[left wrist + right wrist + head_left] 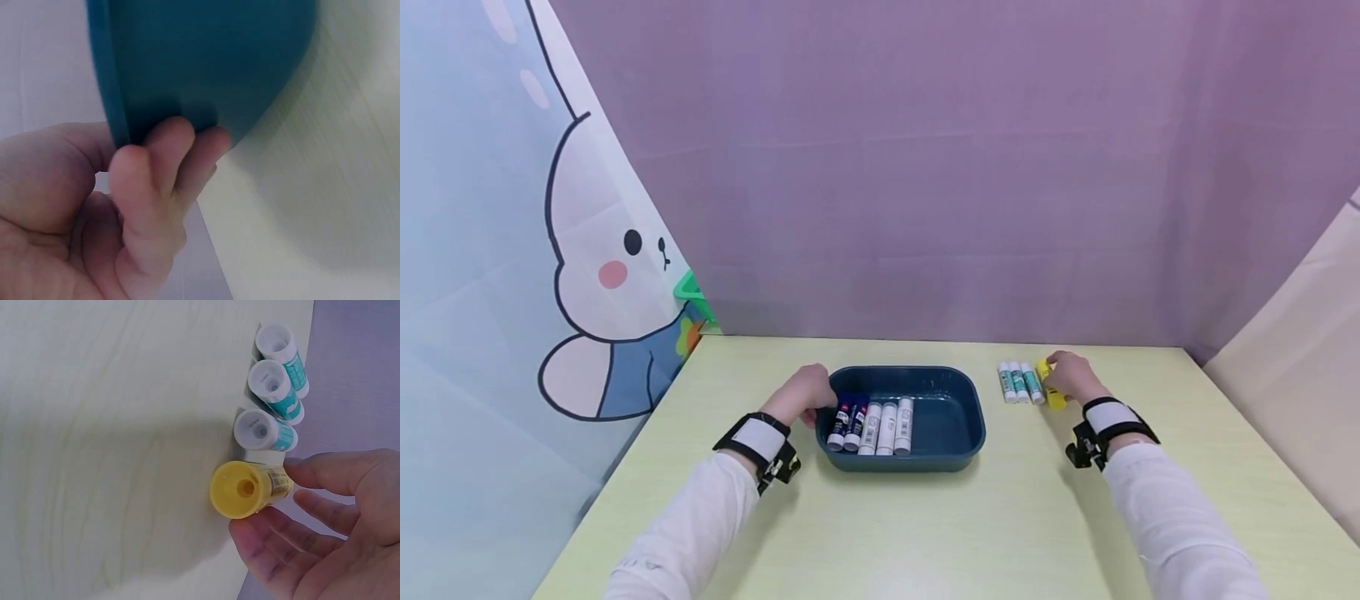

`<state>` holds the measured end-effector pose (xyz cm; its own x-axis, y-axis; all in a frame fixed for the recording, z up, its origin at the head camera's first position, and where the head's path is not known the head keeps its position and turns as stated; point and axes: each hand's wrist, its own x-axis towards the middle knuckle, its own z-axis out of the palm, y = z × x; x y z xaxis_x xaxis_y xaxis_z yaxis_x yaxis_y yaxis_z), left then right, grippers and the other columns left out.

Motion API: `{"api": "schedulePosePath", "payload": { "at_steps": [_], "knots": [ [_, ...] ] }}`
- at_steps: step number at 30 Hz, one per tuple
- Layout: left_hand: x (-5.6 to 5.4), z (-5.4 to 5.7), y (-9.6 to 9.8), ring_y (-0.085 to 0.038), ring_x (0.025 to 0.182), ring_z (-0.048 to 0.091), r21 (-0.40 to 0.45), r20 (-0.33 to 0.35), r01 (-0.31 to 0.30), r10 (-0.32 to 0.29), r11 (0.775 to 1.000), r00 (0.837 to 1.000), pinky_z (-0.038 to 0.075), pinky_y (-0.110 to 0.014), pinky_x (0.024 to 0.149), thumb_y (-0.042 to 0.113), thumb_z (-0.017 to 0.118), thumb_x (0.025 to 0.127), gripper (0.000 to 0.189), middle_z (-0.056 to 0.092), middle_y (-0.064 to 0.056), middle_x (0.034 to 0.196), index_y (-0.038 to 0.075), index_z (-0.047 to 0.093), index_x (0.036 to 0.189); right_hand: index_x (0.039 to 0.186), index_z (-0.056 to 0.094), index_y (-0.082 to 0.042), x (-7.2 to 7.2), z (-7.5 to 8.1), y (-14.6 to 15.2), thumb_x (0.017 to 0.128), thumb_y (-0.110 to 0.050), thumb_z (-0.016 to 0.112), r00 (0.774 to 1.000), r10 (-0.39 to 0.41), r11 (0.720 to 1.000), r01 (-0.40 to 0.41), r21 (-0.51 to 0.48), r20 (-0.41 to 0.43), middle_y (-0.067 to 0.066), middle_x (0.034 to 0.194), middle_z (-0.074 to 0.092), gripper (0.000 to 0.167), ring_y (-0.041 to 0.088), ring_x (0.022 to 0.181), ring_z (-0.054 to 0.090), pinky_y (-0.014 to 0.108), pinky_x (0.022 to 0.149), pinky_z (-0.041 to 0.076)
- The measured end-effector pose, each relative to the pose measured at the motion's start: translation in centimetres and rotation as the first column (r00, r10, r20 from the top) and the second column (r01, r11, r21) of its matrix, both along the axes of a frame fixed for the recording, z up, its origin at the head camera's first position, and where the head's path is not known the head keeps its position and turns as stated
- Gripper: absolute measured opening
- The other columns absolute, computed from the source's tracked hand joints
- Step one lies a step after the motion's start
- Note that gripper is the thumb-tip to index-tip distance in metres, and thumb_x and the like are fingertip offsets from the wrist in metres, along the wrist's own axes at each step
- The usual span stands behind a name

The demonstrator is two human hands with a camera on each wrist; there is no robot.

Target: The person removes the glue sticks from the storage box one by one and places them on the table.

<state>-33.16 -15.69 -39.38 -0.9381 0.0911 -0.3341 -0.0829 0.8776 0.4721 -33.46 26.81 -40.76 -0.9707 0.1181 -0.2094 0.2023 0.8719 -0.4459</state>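
A: How far along are you?
B: Left to right, your tray (901, 464) holds two blue sticks (840, 427) and three white sticks (887, 429); outside on the surface (880, 533) lie three teal sticks (1018, 382) and the yellow stick (257, 481). That makes five in, four left outside.
A: And how do your grips stand?
B: Your left grip (805, 392) pinches the tray's left rim. Your right grip (1071, 377) is clamped on the yellow stick: it lies between your thumb (328, 472) and fingers (269, 547), just right of the teal sticks.

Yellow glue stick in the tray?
No, the yellow glue stick is outside the tray, held in the right hand beside three teal-labelled glue sticks.
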Motion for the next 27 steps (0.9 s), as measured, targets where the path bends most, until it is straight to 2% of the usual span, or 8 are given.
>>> {"api": "schedulePosePath", "payload": {
  "at_steps": [5,10,13,17,23,27],
  "knots": [
    [0.2,0.5,-0.2,-0.021,0.042,0.06,0.023,0.015,-0.007,0.006,1.0,1.0,0.055,-0.03,0.042,0.009,0.063,0.084,0.032,0.061,-0.017,0.072,-0.008,0.053,0.109,0.135,0.034,0.012,0.0,0.3,-0.2,0.089,-0.008,0.055,0.999,-0.002,1.0,0.002,-0.007,0.041,0.038,0.129,0.04,0.055,0.036,0.096,0.058,0.036,0.068,0.06],
    [0.4,0.4,-0.2,-0.022,0.043,0.061,0.016,0.019,-0.001,0.0,1.0,1.0,0.055,-0.029,0.042,0.009,0.065,0.083,0.036,0.062,-0.016,0.07,-0.009,0.052,0.111,0.138,0.029,0.011,0.2,1.0,-0.2,0.091,-0.013,0.054,0.995,0.027,1.0,-0.028,0.001,0.094,0.037,0.131,0.038,0.059,0.041,0.107,0.053,0.041,0.072,0.058],
    [0.3,-0.1,-0.4,-0.022,0.044,0.062,0.01,0.03,-0.005,0.004,1.0,1.0,0.056,-0.03,0.043,0.009,0.067,0.083,0.035,0.063,-0.017,0.068,-0.009,0.053,0.109,0.138,0.027,0.012,0.4,1.9,-0.5,0.09,-0.018,0.057,0.994,0.077,0.996,-0.081,0.043,0.083,0.038,0.133,0.037,0.064,0.047,0.115,0.047,0.051,0.086,0.053],
    [0.1,-0.9,-0.7,-0.022,0.043,0.061,0.018,0.032,-0.008,0.007,1.0,0.999,0.055,-0.03,0.042,0.009,0.066,0.084,0.031,0.062,-0.017,0.066,-0.008,0.054,0.107,0.142,0.022,0.012,0.7,3.9,-1.2,0.09,-0.026,0.06,0.99,0.143,0.988,-0.144,0.062,0.018,0.039,0.139,0.028,0.074,0.055,0.126,0.03,0.063,0.103,0.034],
    [0.0,-1.2,-0.6,-0.019,0.04,0.058,0.015,0.017,-0.01,0.01,1.0,1.0,0.054,-0.028,0.041,0.006,0.063,0.085,0.026,0.06,-0.016,0.065,-0.007,0.054,0.106,0.146,0.012,0.007,1.8,7.8,-3.1,0.091,-0.04,0.057,0.97,0.191,0.981,-0.186,0.049,-0.149,0.038,0.146,0.014,0.085,0.058,0.131,0.017,0.07,0.104,0.024],
    [0.0,-1.3,-0.5,-0.018,0.04,0.057,0.017,0.015,-0.013,0.013,1.0,1.0,0.054,-0.027,0.041,0.004,0.06,0.085,0.022,0.059,-0.015,0.065,-0.007,0.053,0.103,0.15,0.007,-0.002,2.7,10.2,-5.0,0.089,-0.046,0.06,0.952,0.199,0.98,-0.189,0.064,-0.234,0.035,0.15,0.005,0.092,0.056,0.135,0.01,0.073,0.104,0.018]
  ]
}}
